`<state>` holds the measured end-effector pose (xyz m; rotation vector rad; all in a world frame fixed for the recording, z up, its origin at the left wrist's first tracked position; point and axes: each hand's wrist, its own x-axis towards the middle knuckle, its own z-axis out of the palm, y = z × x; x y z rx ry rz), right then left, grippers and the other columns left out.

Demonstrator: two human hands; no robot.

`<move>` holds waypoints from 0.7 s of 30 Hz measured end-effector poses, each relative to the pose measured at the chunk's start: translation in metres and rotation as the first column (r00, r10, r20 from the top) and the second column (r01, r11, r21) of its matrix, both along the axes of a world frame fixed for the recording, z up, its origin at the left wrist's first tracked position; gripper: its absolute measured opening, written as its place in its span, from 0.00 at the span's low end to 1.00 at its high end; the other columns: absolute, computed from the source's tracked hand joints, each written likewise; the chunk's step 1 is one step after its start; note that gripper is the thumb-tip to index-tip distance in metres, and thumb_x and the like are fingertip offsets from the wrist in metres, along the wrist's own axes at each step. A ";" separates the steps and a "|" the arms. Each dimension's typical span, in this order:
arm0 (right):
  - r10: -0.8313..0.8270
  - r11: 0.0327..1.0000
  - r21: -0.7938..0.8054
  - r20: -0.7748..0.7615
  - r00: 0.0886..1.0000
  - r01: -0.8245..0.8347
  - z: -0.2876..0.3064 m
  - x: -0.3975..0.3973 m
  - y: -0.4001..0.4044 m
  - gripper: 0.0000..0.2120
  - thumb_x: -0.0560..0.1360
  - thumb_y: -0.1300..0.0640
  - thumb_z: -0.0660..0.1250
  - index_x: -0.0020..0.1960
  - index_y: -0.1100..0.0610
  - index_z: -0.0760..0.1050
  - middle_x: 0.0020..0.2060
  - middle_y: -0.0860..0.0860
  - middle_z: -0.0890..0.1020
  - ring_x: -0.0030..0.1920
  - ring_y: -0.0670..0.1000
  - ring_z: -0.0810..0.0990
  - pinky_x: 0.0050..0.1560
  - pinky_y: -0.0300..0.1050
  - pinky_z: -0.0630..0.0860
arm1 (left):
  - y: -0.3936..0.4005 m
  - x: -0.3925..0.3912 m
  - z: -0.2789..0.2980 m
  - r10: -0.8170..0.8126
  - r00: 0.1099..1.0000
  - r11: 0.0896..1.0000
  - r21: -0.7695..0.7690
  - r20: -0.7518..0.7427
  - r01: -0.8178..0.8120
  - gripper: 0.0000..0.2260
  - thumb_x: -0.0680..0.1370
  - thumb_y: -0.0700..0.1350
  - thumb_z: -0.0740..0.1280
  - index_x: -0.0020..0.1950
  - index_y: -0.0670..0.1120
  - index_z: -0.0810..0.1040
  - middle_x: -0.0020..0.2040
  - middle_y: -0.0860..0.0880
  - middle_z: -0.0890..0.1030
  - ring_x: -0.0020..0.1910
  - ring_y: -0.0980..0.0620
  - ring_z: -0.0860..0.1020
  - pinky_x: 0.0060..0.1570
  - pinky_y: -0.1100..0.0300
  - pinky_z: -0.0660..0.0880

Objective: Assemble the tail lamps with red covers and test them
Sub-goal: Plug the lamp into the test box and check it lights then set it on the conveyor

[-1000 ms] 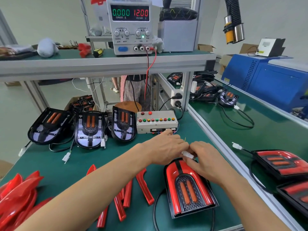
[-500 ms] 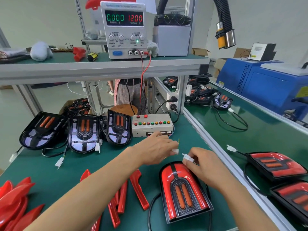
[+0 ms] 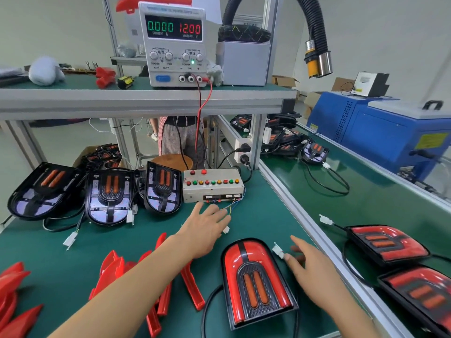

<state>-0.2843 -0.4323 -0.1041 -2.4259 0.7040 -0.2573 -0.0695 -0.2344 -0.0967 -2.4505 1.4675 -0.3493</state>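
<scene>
A tail lamp with a red cover [image 3: 256, 276] lies on the green bench in front of me. Its white plug [image 3: 278, 251] sits just off the lamp's upper right corner, at the fingertips of my right hand [image 3: 314, 267], whose fingers are stretched out. My left hand [image 3: 205, 228] reaches with straight, spread fingers toward the tester box [image 3: 212, 189] and its thin coloured wires [image 3: 230, 207]. The tester's small white connector [image 3: 225, 230] lies beside that hand's thumb. The power supply [image 3: 173, 45] on the shelf reads 0.000 A and 12.00 V.
Three uncovered black lamps [image 3: 109, 193] stand left of the tester. Loose red covers [image 3: 190, 286] lie at the front, with more at far left [image 3: 12, 289]. Finished lamps [image 3: 385, 242] rest on the right conveyor. A person [image 3: 183, 140] stands behind the bench.
The two connectors, held close together between my hands earlier, are now apart. My left hand has opened and moved toward the tester; my right hand has opened and drawn back beside the lamp.
</scene>
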 end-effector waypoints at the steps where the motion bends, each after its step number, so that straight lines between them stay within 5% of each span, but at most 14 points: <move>1: -0.028 0.999 -0.048 -0.018 0.999 0.027 -0.004 -0.006 0.000 0.27 0.82 0.45 0.64 0.79 0.50 0.65 0.62 0.45 0.77 0.60 0.47 0.76 0.62 0.43 0.73 | 0.003 -0.004 0.002 -0.010 1.000 0.999 -0.039 -0.002 0.010 0.23 0.82 0.48 0.63 0.77 0.48 0.63 0.78 0.49 0.63 0.76 0.44 0.61 0.73 0.41 0.57; 3: -0.072 0.987 -0.151 -0.097 0.993 0.056 -0.009 -0.015 0.002 0.25 0.81 0.43 0.63 0.75 0.51 0.69 0.59 0.47 0.76 0.61 0.49 0.77 0.60 0.45 0.74 | 0.008 -0.016 0.011 -0.071 0.997 0.983 -0.172 0.014 0.072 0.17 0.80 0.46 0.65 0.69 0.48 0.73 0.72 0.49 0.72 0.73 0.44 0.68 0.70 0.45 0.64; 5: -0.063 0.984 -0.175 -0.154 0.986 0.035 -0.010 -0.021 0.007 0.19 0.80 0.41 0.64 0.67 0.49 0.75 0.53 0.46 0.75 0.55 0.49 0.79 0.56 0.46 0.76 | 0.010 -0.034 0.017 -0.138 0.988 0.934 -0.323 0.067 0.153 0.03 0.78 0.44 0.68 0.50 0.47 0.80 0.52 0.50 0.81 0.56 0.45 0.78 0.55 0.52 0.74; 7: -0.031 0.981 -0.194 -0.172 0.985 -0.002 -0.009 -0.024 0.014 0.12 0.80 0.42 0.64 0.58 0.48 0.77 0.47 0.44 0.75 0.49 0.49 0.79 0.52 0.47 0.77 | 0.016 -0.058 0.022 -0.098 0.994 0.876 -0.477 -0.037 0.069 0.07 0.80 0.47 0.67 0.43 0.46 0.77 0.41 0.49 0.78 0.41 0.44 0.79 0.38 0.53 0.73; 10: -0.020 0.967 -0.253 -0.194 0.981 -0.031 -0.007 -0.023 0.017 0.06 0.81 0.48 0.63 0.53 0.49 0.74 0.47 0.46 0.80 0.48 0.51 0.81 0.51 0.49 0.78 | 0.023 -0.089 0.022 0.158 0.925 0.868 -0.399 -0.345 -0.297 0.16 0.84 0.59 0.55 0.44 0.49 0.70 0.45 0.47 0.80 0.44 0.41 0.80 0.38 0.53 0.67; 15: 0.051 0.957 -0.272 -0.203 0.978 -0.106 0.002 -0.007 0.010 0.06 0.83 0.51 0.59 0.56 0.49 0.73 0.47 0.50 0.85 0.48 0.57 0.82 0.48 0.52 0.79 | 0.026 -0.113 0.013 0.331 0.764 0.861 -0.153 -0.554 -0.485 0.29 0.81 0.68 0.52 0.52 0.44 0.76 0.55 0.39 0.81 0.57 0.36 0.79 0.51 0.49 0.73; 19: 0.156 0.942 -0.250 -0.261 0.953 -0.223 0.012 0.012 0.002 0.12 0.83 0.56 0.60 0.60 0.48 0.80 0.56 0.50 0.85 0.56 0.56 0.82 0.55 0.51 0.79 | 0.021 -0.112 0.009 0.332 0.642 0.839 -0.094 -0.691 -0.536 0.23 0.81 0.63 0.58 0.57 0.43 0.73 0.60 0.40 0.79 0.60 0.39 0.77 0.56 0.50 0.73; 21: 0.182 0.954 -0.182 -0.285 0.941 -0.240 0.016 0.021 -0.002 0.15 0.83 0.61 0.58 0.59 0.50 0.82 0.54 0.50 0.86 0.51 0.52 0.84 0.50 0.47 0.79 | 0.018 -0.114 0.007 0.313 0.594 0.819 -0.105 -0.741 -0.563 0.18 0.82 0.59 0.60 0.55 0.44 0.71 0.59 0.41 0.79 0.60 0.39 0.77 0.54 0.51 0.72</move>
